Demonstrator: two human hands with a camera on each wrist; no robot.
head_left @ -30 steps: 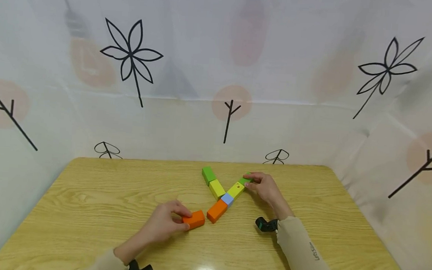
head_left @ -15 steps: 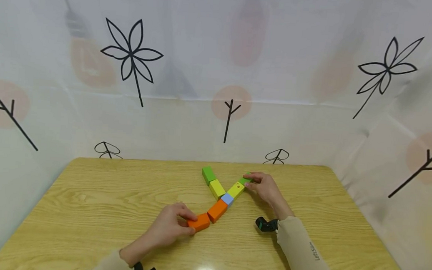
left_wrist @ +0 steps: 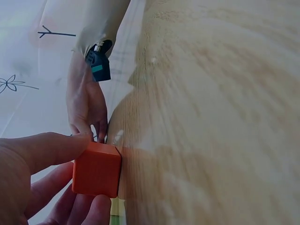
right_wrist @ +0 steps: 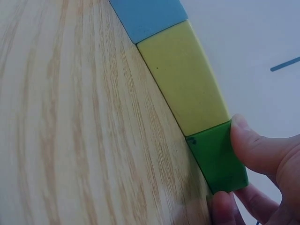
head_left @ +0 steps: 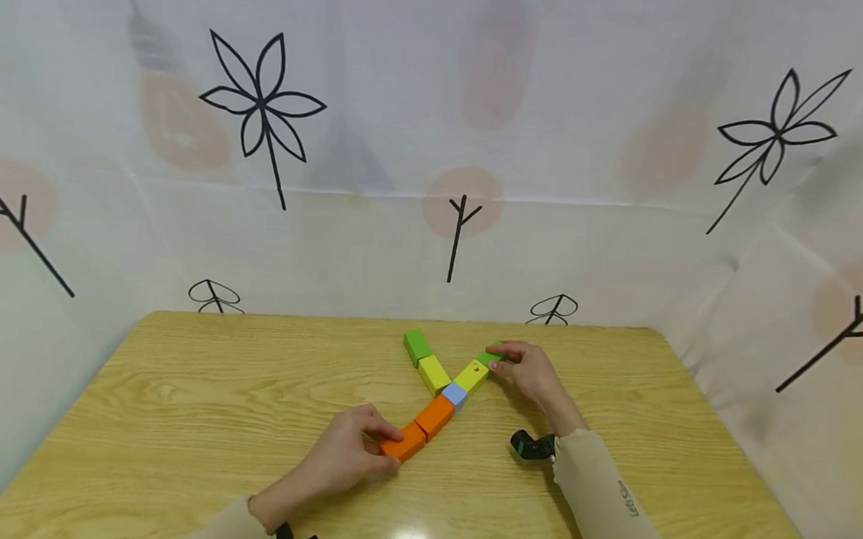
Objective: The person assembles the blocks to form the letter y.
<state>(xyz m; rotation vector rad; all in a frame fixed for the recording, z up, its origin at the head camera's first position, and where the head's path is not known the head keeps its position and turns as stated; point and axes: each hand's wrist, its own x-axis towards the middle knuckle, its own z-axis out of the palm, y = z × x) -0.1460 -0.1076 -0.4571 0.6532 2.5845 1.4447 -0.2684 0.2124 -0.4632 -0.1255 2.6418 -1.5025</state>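
My left hand (head_left: 350,449) pinches an orange block (head_left: 405,442) between thumb and fingers, close against the lower end of a second orange block (head_left: 434,417). From there a slanting row runs up through a blue block (head_left: 455,395) and a yellow block (head_left: 472,377) to a green block (right_wrist: 220,157) at the far end. The green one is held between the thumb and fingers of my right hand (head_left: 533,372). Another yellow block (head_left: 434,374) and green block (head_left: 416,347) branch off to the upper left, beside the blue one. In the left wrist view the held orange block's (left_wrist: 97,169) end face shows.
All the blocks lie on a wooden table (head_left: 227,397). Behind it and at the sides hangs a pale printed cloth (head_left: 373,249). Black wrist cameras (head_left: 532,446) are worn on both arms and stick out over the tabletop.
The left hand has slid its orange block to the right and turned it into line with the other orange block, closing the gap. The right hand has stayed in place.
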